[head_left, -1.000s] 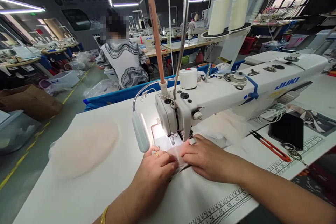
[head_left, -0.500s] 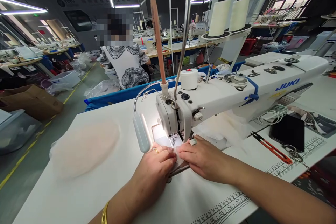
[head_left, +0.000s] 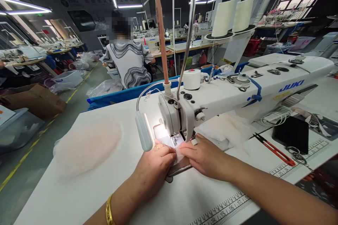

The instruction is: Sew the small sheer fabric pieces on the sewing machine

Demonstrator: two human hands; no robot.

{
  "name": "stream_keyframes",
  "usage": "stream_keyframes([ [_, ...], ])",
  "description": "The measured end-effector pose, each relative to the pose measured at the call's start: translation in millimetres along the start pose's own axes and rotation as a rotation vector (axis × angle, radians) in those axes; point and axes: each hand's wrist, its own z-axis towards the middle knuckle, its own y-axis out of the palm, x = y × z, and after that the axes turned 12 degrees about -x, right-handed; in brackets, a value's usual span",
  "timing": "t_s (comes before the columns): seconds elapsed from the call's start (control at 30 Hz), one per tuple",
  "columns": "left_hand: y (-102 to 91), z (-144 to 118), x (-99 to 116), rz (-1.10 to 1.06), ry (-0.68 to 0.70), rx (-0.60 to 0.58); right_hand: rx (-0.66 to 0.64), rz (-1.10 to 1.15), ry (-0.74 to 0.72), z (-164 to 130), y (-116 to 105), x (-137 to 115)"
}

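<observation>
A white sewing machine (head_left: pixel 211 95) stands in front of me, its presser foot (head_left: pixel 174 140) lit by a small lamp (head_left: pixel 144 132). Just before the foot lies a small piece of sheer pale fabric (head_left: pixel 178 155), mostly covered by my fingers. My left hand (head_left: pixel 155 161) is closed on its left side, fingers bent and pressed together. From the right, my right hand (head_left: pixel 207 156) pinches the same fabric, fingertips close to the foot. More sheer fabric (head_left: pixel 227 128) lies bunched behind the machine's needle end, under the arm.
A pile of sheer pale fabric (head_left: pixel 89 147) lies on the table's left. At right are thread snips (head_left: pixel 276 149), a black phone (head_left: pixel 290 133), keys and a coiled cable (head_left: pixel 275 116). A pencil (head_left: pixel 161 35) stands upright on the machine. A person (head_left: pixel 128 56) sits beyond the table.
Both hands stay at the presser foot, with the fingers shifted slightly and more of the metal plate below them showing. The whole view has moved a little.
</observation>
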Motion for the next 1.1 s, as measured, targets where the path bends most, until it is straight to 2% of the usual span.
stream_keyframes([
  [0.13, 1.3, 1.1, -6.0, 0.028, -0.012, -0.004, 0.048, -0.011, -0.005, 2.2, 4.0, 2.8],
  [0.33, 3.0, 5.1, -13.6, 0.069, -0.001, 0.059, 0.077, -0.007, 0.025, 5.4, 8.6, 6.9],
  [0.53, 5.0, 7.2, -20.4, 0.088, -0.023, 0.043, 0.203, -0.057, 0.021, 8.2, 9.9, 7.7],
  [0.83, 5.1, 8.1, -21.3, 0.089, -0.068, 0.026, 0.188, -0.104, 0.049, 11.2, 6.4, 8.7],
  [0.93, 2.8, 6.7, -19.6, 0.095, -0.143, -0.04, 0.178, -0.075, 0.053, 12.8, 5.4, 10.8],
  [1.1, -2.1, 2.5, -9.8, 0.204, -0.371, -0.153, 0.217, -0.061, 0.101, 10.9, 6.3, 18.3],
])
